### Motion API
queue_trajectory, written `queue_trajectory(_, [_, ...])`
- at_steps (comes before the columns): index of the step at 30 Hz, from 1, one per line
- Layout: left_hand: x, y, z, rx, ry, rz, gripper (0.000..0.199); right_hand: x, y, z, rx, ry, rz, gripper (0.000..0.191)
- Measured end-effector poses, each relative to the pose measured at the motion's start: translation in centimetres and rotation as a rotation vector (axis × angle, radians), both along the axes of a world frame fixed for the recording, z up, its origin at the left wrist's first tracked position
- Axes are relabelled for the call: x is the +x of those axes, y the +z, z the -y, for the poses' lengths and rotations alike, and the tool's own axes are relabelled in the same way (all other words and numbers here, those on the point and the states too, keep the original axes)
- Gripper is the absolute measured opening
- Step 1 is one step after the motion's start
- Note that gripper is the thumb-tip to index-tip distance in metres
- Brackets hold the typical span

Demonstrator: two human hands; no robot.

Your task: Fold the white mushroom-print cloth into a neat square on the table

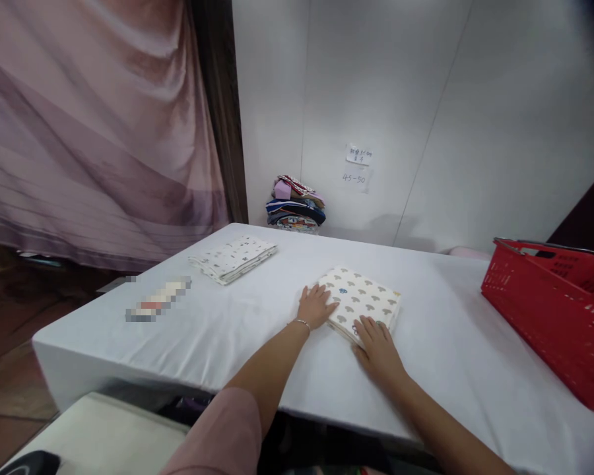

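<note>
A folded white cloth with grey mushroom-like shapes (pixel 363 297) lies on the white-covered table (pixel 218 343), right of the middle. My left hand (pixel 315 307), with a thin bracelet at the wrist, rests on its left edge with the fingers spread. On the near edge of the same cloth lies my right hand (pixel 377 343), its fingers stretched out flat. Neither hand grips anything. Farther left on the table is a second folded white cloth with small dark prints (pixel 235 258).
A red basket (pixel 549 316) stands at the table's right. Stacked folded fabrics (pixel 296 204) sit beyond the far edge, by the wall. A blurred-out item (pixel 158 300) lies at the left. Below the front-left edge is a pale surface (pixel 99 432); a pink curtain (pixel 103 132) hangs left.
</note>
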State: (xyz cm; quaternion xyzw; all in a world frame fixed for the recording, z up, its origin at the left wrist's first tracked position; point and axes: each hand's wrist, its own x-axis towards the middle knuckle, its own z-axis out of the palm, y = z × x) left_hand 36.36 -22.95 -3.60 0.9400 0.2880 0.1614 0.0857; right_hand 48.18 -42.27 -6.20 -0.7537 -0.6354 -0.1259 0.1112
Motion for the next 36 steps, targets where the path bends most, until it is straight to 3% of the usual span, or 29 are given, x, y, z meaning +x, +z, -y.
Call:
queue_trajectory(3, [-0.9,0.1,-1.1,-0.092,0.163,0.034,0.051,0.4,-0.9,0.6,0.082,0.036,0.021,0.047])
queue_trajectory(7, [-1.0,0.8,-2.4,-0.273,0.342,0.025,0.059,0.7,-0.9,0.3,0.055,0.037,0.005,0.046])
queue_trajectory(12, [-0.5,0.8,-3.3,-0.373,0.375,0.064,0.053,0.8,-0.3,0.1,0.014,0.039,-0.016,0.046])
queue_trajectory(18, [-0.5,1.9,-5.3,-0.248,0.301,0.212,0.043,-1.3,0.4,-1.0,0.007,0.033,-0.072,0.046])
queue_trajectory(21, [-1.6,2.6,-7.6,-0.230,0.377,0.198,0.044,-3.5,0.9,-2.7,-0.001,0.143,-0.109,0.051])
queue_trajectory(26, [-4.4,1.8,-10.0,-0.447,0.526,0.106,0.051,-6.0,1.0,-5.0,-0.018,0.240,-0.115,0.057])
queue_trajectory(29, [-5.3,1.0,-9.2,-0.417,0.532,0.167,0.056,-6.2,0.5,-5.1,0.008,0.242,-0.117,0.056])
queue_trajectory(32, [-5.6,0.4,-7.0,-0.218,0.509,0.243,0.056,-6.0,0.2,-5.0,0.028,0.256,-0.117,0.055])
queue_trajectory(36, [-6.0,-0.2,-2.2,0.003,0.288,0.234,0.050,-5.8,0.6,-4.7,-0.009,0.262,-0.123,0.059])
